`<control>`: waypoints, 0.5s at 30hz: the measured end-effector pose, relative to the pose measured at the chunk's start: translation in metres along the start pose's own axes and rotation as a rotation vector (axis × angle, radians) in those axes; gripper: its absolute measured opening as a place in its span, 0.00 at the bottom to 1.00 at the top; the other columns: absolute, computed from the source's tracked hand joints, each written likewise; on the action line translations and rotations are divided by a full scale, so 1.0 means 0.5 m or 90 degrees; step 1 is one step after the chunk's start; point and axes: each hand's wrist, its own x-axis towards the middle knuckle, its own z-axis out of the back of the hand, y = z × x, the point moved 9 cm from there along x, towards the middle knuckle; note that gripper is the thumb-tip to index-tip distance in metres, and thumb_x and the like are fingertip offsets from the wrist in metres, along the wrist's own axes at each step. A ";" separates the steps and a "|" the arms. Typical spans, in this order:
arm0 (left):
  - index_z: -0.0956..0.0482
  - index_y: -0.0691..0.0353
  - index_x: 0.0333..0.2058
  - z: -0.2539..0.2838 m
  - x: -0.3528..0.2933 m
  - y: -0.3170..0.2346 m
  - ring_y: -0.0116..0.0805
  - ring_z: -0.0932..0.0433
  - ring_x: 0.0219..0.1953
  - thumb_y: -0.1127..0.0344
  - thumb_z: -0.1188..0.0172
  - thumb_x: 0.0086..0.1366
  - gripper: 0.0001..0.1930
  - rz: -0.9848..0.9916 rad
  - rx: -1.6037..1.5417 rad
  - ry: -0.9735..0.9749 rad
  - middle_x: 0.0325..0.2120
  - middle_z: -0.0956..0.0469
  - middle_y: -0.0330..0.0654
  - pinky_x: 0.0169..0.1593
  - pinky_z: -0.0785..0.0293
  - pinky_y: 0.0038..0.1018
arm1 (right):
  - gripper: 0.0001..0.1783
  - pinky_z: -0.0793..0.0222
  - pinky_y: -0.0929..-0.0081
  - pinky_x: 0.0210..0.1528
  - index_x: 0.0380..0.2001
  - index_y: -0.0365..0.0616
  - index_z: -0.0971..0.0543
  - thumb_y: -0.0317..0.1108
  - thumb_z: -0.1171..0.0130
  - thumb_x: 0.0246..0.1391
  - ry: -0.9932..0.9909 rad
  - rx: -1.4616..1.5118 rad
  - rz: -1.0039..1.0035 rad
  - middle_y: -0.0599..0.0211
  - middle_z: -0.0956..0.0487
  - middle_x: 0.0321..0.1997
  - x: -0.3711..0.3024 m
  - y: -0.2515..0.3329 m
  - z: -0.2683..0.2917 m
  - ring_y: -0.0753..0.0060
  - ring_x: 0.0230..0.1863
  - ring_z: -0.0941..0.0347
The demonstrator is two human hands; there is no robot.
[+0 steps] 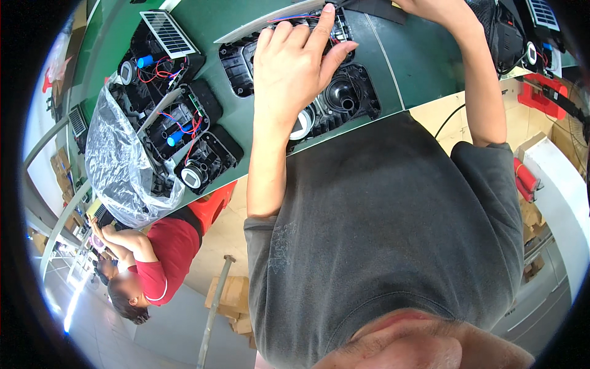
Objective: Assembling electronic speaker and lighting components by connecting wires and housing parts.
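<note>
My left hand (292,64) lies over an opened black plastic housing (236,71), thumb and index finger stretched out, nothing visibly held. Its index fingertip reaches the far edge of the housing, close to a dark flat strip (378,9). A thin pale panel (264,24), seen almost edge-on, leans along the housing's far side, with red and blue wires beneath it. Nearer me, the housing holds a round black speaker (342,96) and a round white-faced part (302,125), partly hidden by my wrist. At the top edge is my right hand (436,7), its fingers mostly cut off by the frame.
More open black housings (206,107) with blue cylinders, wires and a solar panel (169,34) stand left on the green table (424,67), beside a clear plastic bag (117,166). A black device (507,37) stands right. A person in red (169,258) sits left.
</note>
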 end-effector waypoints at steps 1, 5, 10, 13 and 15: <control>0.16 0.57 0.56 0.001 0.001 -0.004 0.36 0.26 0.31 0.48 0.30 0.61 0.28 -0.001 0.002 -0.002 0.27 0.23 0.38 0.38 0.32 0.30 | 0.08 0.25 0.62 0.48 0.36 0.39 0.14 0.29 0.35 0.53 -0.011 -0.039 -0.009 0.57 0.18 0.35 0.000 0.002 0.002 0.52 0.42 0.20; 0.25 0.61 0.64 0.008 -0.024 -0.008 0.42 0.23 0.41 0.46 0.27 0.57 0.40 0.011 -0.011 0.061 0.37 0.19 0.44 0.47 0.28 0.36 | 0.08 0.25 0.61 0.49 0.36 0.41 0.15 0.30 0.37 0.53 -0.028 -0.115 -0.022 0.57 0.19 0.36 -0.002 0.013 0.011 0.52 0.43 0.21; 0.23 0.65 0.52 0.109 -0.130 0.041 0.58 0.28 0.61 0.41 0.23 0.48 0.40 0.032 -0.138 0.041 0.57 0.27 0.56 0.66 0.33 0.51 | 0.13 0.26 0.62 0.53 0.42 0.42 0.15 0.29 0.40 0.53 -0.082 -0.100 -0.045 0.57 0.19 0.40 -0.032 0.001 0.037 0.49 0.46 0.21; 0.24 0.70 0.47 0.097 -0.192 0.035 0.57 0.27 0.56 0.41 0.22 0.47 0.40 0.034 -0.106 0.093 0.52 0.26 0.55 0.69 0.38 0.56 | 0.15 0.24 0.62 0.53 0.43 0.41 0.14 0.31 0.40 0.52 -0.179 -0.014 -0.033 0.53 0.17 0.40 -0.057 -0.015 0.056 0.46 0.45 0.20; 0.25 0.69 0.42 0.079 -0.221 0.016 0.55 0.26 0.55 0.40 0.22 0.47 0.38 0.089 -0.077 0.066 0.47 0.25 0.54 0.69 0.40 0.59 | 0.15 0.22 0.67 0.54 0.51 0.42 0.18 0.31 0.34 0.60 -0.232 -0.210 0.067 0.58 0.19 0.50 -0.069 0.010 0.057 0.59 0.51 0.20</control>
